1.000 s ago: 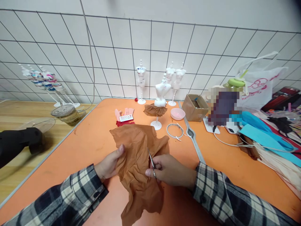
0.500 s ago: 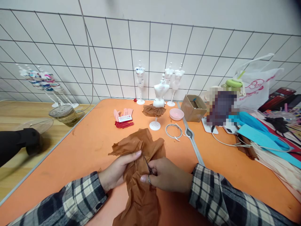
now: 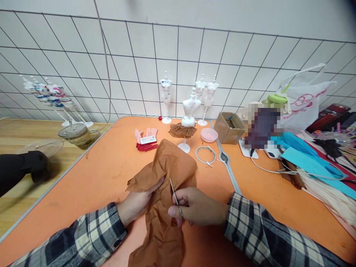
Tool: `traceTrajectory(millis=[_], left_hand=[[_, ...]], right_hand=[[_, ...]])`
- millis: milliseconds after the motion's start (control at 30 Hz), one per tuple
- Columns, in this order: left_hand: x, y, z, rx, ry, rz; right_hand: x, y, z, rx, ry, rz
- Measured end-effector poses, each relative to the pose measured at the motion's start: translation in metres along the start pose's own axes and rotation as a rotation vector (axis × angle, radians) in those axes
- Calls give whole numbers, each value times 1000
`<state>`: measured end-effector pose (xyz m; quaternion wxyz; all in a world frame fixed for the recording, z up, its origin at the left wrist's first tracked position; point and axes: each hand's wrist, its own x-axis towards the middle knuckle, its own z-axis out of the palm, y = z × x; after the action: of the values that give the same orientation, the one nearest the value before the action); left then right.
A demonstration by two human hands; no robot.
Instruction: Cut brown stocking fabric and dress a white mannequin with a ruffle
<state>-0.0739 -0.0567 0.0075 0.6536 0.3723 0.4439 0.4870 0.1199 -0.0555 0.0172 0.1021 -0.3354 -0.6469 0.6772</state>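
While the left hand [image 3: 135, 206] grips brown cloth [image 3: 162, 222] at nine o'clock from scissors [image 3: 174, 194] held in the right hand [image 3: 200, 205], bunching could cause miscuts; blade contact is unclear.

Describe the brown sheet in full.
The brown sheet looks thin, matte and creased, like fabric or paper, with uneven edges. Bunched near its middle, it spreads wider above and runs off the picture's bottom edge, over the orange tabletop. The left hand holds it from the left; the right hand holds scissors, one blade showing in front of it. Any cut is unclear.
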Motion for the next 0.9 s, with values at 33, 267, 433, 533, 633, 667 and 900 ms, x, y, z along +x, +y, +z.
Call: traceTrajectory(millis=[33, 267, 433, 533, 633, 667, 900], left_hand=[[-1, 2, 0, 16, 0, -6], [-2, 7, -7, 169, -62, 38], [2, 6, -6, 159, 11, 31], [1, 6, -3, 142, -2, 14], [0, 5, 0, 105, -71, -46], [0, 5, 0, 100, -82, -55], [-2, 8, 3, 4, -96, -77]], right_hand=[[0, 1, -1, 5, -16, -10], [1, 5, -2, -15, -70, -8], [1, 3, 1, -22, -53, 12], [1, 3, 3, -32, -32, 15], [2, 4, 4, -29, -20, 5], [2, 4, 4, -24, -11, 5], [5, 6, 5, -15, 28, 27]])
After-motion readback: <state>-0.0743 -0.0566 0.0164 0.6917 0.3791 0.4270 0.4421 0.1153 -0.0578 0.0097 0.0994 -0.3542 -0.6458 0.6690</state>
